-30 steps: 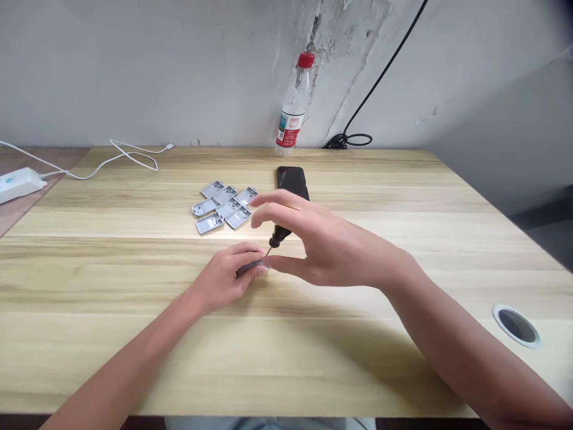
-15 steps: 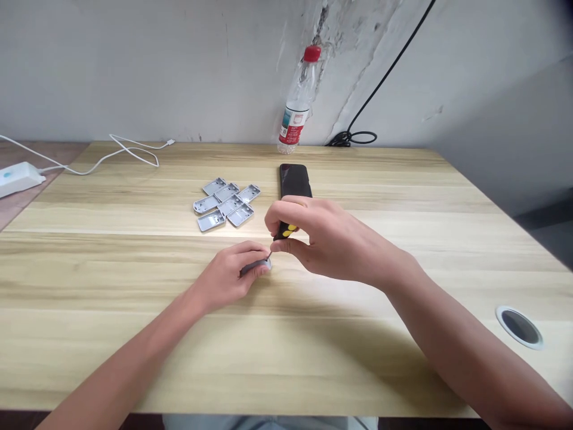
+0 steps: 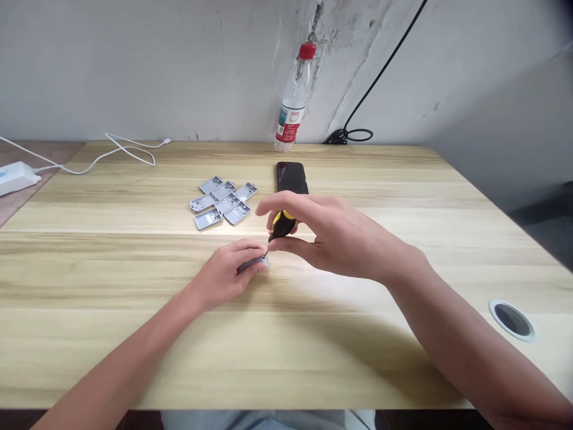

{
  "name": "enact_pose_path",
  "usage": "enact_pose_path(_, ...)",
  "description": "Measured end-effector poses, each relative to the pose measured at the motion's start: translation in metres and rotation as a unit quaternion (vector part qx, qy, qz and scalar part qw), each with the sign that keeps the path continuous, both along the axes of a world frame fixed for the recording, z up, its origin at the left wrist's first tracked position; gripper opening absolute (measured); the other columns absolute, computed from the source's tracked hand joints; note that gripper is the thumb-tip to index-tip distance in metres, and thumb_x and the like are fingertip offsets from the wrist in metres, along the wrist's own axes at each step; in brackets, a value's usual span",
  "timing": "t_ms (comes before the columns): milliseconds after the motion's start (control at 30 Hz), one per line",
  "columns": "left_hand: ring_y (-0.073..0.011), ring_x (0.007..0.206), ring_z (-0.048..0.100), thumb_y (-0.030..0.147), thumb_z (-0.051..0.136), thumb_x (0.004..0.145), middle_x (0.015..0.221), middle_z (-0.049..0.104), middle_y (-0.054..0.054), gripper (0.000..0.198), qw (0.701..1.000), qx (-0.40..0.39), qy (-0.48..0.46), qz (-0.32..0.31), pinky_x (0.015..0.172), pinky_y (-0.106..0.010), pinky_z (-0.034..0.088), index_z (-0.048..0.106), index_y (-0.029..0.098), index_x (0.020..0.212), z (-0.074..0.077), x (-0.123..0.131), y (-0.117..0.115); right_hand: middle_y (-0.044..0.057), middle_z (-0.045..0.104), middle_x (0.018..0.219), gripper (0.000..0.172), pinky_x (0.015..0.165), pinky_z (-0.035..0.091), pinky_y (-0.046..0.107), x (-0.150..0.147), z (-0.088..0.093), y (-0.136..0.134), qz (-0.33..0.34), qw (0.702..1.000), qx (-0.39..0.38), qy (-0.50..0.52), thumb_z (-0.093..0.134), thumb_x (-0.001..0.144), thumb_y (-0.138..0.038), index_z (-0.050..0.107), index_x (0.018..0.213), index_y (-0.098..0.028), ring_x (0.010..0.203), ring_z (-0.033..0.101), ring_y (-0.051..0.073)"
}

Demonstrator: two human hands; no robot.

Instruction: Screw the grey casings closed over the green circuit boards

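My left hand (image 3: 221, 276) is shut around a small grey plastic casing (image 3: 253, 264), and its fingers cover most of the piece. My right hand (image 3: 333, 236) holds a screwdriver with a black and yellow handle (image 3: 282, 226) between thumb and fingertips. The thin metal shaft (image 3: 267, 253) slants down to the casing's near end, and its tip looks to be touching there. The fingers partly hide the handle.
Several grey casing parts (image 3: 222, 203) lie in a loose group on the wooden table (image 3: 111, 334), left of a black phone (image 3: 292, 178). A plastic bottle (image 3: 293, 101) stands at the wall, with a white cable (image 3: 116, 152) and power strip (image 3: 15, 178) at far left.
The right fingers have opened out along the screwdriver handle after closing over it half a second ago. The casing stays in my left hand, and the view has shifted slightly.
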State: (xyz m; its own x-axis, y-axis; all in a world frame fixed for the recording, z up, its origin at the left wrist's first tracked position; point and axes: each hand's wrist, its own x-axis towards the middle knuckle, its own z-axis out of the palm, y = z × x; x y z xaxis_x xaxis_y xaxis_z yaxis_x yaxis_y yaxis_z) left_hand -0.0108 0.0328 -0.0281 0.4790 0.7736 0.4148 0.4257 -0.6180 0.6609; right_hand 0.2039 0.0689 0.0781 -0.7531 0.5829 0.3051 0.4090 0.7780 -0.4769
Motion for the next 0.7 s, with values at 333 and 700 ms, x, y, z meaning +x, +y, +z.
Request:
enact_pose_path(333, -0.019, 0.095, 0.071, 0.021, 0.058, 0.097, 0.106, 0.074, -0.008, 0.015, 1.0, 0.008, -0.008, 0.004, 0.082, -0.032, 0.059, 0.071, 0.019, 0.105, -0.0024, 0.0005, 0.0001, 0.009, 0.066, 0.103, 0.014, 0.067, 0.05, 0.031, 0.0001, -0.0023, 0.0033, 0.024, 0.997, 0.064, 0.027, 0.052, 0.097, -0.014, 0.062, 0.107, -0.018, 0.079, 0.062, 0.018)
enact_pose_path(700, -0.0197, 0.097, 0.071, 0.021, 0.057, 0.098, 0.11, 0.073, -0.008, 0.016, 1.0, -0.005, 0.006, 0.0, 0.085, -0.034, 0.06, 0.072, 0.019, 0.103, 0.002, 0.0009, -0.0002, 0.01, 0.065, 0.117, 0.026, 0.074, 0.053, 0.032, -0.0013, -0.0019, 0.0014, 0.018, 0.999, 0.03, 0.002, 0.055, 0.096, -0.014, 0.058, 0.121, -0.02, 0.091, 0.065, 0.02)
